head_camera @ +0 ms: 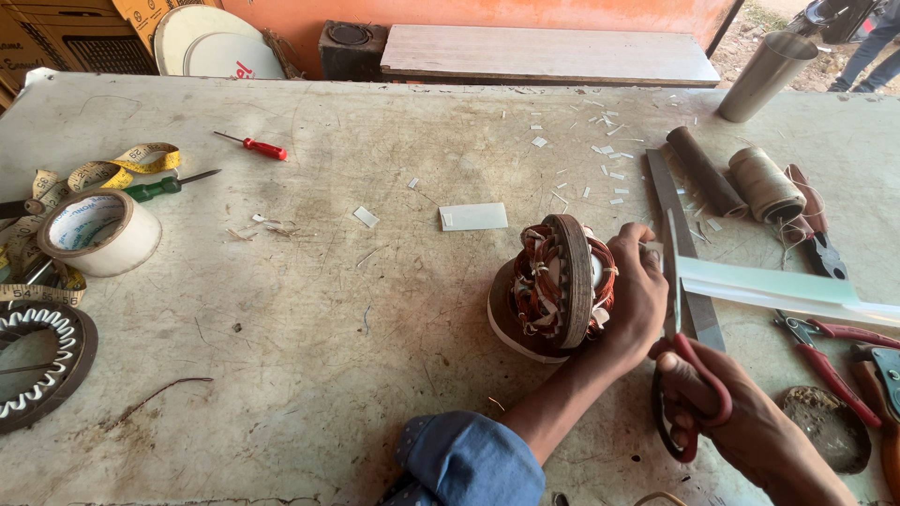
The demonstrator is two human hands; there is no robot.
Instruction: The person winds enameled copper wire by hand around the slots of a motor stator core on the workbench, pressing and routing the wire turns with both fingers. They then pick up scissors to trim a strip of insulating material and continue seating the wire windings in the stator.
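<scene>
A motor stator [558, 281] with copper windings stands on edge on the worn table [375, 328], right of centre. My left hand [637, 295] rests against its right side, fingertips pinching the end of a long pale paper strip [769, 286] that runs off to the right. My right hand [750, 426] grips red-handled scissors [673, 281], whose blades point away from me and meet the strip close to my left fingers. A blue sleeve [469, 459] covers my left forearm.
A metal ruler [689, 309], dark roll [705, 171], twine spool [766, 185] and pliers [830, 351] lie to the right. A tape roll [98, 232], measuring tape [103, 173], two screwdrivers [253, 145] and another wound ring [37, 361] lie on the left. A white card [473, 216] and paper scraps lie mid-table.
</scene>
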